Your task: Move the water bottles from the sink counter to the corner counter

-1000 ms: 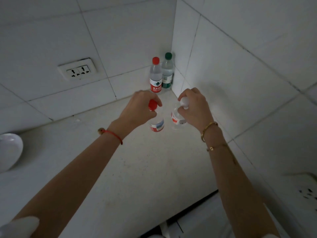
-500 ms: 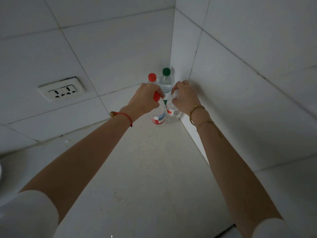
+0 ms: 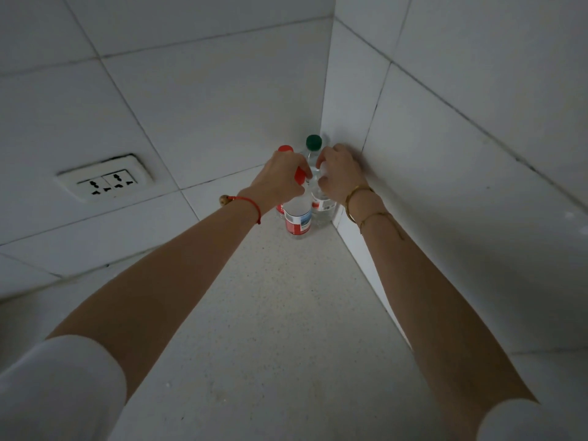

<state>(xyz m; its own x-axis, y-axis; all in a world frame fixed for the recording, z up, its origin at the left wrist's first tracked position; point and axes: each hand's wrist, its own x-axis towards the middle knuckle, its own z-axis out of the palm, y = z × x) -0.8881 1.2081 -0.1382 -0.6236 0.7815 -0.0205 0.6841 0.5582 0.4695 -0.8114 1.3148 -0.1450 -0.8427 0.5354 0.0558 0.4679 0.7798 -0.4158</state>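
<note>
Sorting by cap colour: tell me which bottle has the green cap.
The green-capped bottle, deepest in the corner behind both hands; every other visible cap is red or white.

Dim white-tiled walls (image 3: 197, 100) meet above a speckled counter (image 3: 286, 329).

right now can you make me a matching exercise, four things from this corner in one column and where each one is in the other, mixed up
Things:
1. green cap
2. wall socket
3. red string bracelet
4. gold bangle

Places:
A. on the left wrist
B. on the bottle deepest in the corner
C. on the right wrist
D. on the tiled wall to the left

Pairs: 1-B, 2-D, 3-A, 4-C
</note>
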